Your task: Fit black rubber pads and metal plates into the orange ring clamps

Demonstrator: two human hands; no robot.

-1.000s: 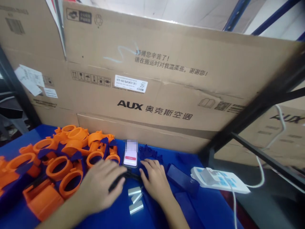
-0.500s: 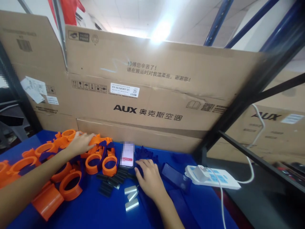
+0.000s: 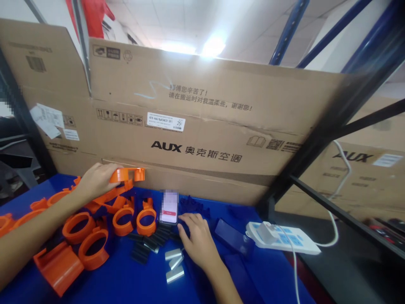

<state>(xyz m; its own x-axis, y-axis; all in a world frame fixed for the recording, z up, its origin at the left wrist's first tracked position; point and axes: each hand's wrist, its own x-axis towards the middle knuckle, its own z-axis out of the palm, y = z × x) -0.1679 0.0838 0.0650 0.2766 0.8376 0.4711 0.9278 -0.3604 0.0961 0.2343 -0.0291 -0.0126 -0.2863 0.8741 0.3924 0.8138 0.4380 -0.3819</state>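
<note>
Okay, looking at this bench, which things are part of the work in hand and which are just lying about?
In hand:
left hand, lifting an orange ring part
pile of orange ring parts
right hand, flat beside the black pieces

Lying about:
phone
power strip
silver blocks
cardboard boxes

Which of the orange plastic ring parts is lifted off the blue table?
The orange plastic ring part gripped in the left hand, raised before the cardboard box; all other rings lie on the blue table.
</note>
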